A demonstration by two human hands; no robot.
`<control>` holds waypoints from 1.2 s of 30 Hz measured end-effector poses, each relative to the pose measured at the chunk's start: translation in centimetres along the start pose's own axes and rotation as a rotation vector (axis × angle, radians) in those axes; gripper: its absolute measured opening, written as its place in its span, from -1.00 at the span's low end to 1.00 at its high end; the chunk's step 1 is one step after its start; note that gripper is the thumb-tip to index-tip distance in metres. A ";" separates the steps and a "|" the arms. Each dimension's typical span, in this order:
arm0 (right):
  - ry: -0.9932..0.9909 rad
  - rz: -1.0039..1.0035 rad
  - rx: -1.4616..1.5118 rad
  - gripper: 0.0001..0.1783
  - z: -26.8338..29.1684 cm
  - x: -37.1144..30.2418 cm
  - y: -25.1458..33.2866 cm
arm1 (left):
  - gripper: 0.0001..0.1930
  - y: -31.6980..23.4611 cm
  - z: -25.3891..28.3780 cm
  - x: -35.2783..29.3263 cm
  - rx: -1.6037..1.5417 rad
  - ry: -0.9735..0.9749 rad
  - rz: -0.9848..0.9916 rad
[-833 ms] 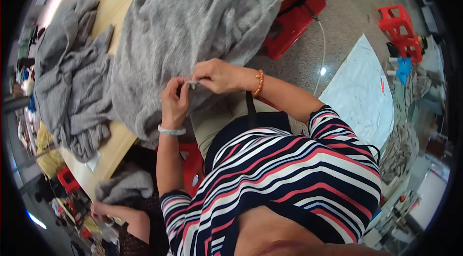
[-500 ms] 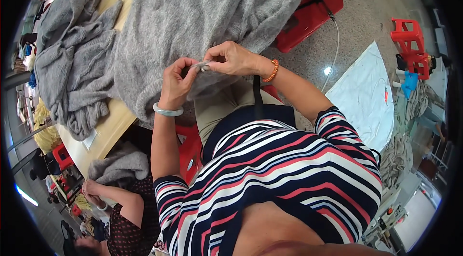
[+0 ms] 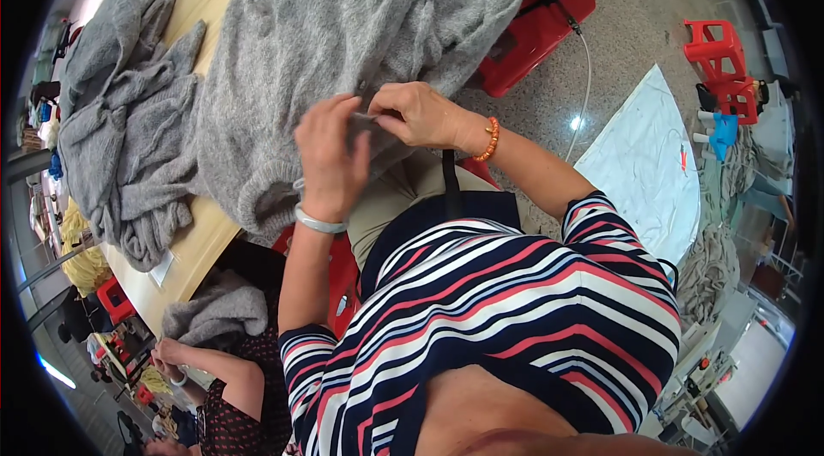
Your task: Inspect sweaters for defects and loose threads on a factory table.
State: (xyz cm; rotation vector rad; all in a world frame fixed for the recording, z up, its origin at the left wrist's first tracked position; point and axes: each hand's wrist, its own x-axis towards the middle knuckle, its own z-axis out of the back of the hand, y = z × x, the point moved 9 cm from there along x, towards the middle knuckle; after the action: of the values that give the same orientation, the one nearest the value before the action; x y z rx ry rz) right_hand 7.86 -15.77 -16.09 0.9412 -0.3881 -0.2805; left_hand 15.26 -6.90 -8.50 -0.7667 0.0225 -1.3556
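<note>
A large grey fuzzy knitted garment (image 3: 335,35) is spread over the table edge and hangs down toward my lap. My right hand (image 3: 421,117), with an orange beaded bracelet at its wrist, is closed in a pinch on a thin bit of the grey knit at the near edge. Just left of it, my left hand (image 3: 330,155) has its fingers stretched out and the thumb apart. This hand is somewhat blurred and covers part of the garment's edge. Whether its fingertips touch the knit cannot be made out.
More grey knitwear (image 3: 129,130) lies heaped at the left on the wooden table (image 3: 210,237). A co-worker's hands (image 3: 167,357) are beside another grey knit piece (image 3: 219,314) at lower left. Red stools (image 3: 536,35) stand under the table and far right. A white sheet (image 3: 639,168) covers floor at right.
My left hand has let go of its pinch at the knit edge; its fingers have opened and turned with the back upward. My right hand keeps its pinch in nearly the same place.
</note>
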 end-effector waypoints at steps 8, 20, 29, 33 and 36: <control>-0.111 0.100 0.075 -0.92 2.2 -0.6 2.9 | -0.84 4.9 -4.3 -1.2 -0.404 0.203 0.286; -0.018 0.091 -0.077 -0.84 -0.2 0.0 1.1 | -0.83 6.2 -5.1 -1.5 -0.122 0.251 0.182; -0.206 0.159 0.069 -0.84 0.4 -0.1 1.3 | -0.79 3.8 -3.9 -0.1 0.137 0.154 -0.002; -0.269 0.071 0.100 -0.86 1.4 -0.1 0.5 | -0.75 5.8 -4.0 0.7 -0.205 0.312 0.367; -0.264 0.016 0.132 -0.86 1.4 -0.1 -0.3 | -0.68 6.6 -3.9 1.4 -0.369 0.200 0.373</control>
State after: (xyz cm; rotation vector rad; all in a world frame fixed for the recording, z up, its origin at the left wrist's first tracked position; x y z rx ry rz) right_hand 7.14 -16.90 -15.63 1.0331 -0.6625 -0.3693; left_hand 19.59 -9.95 -14.25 -0.8796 0.5606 -1.0749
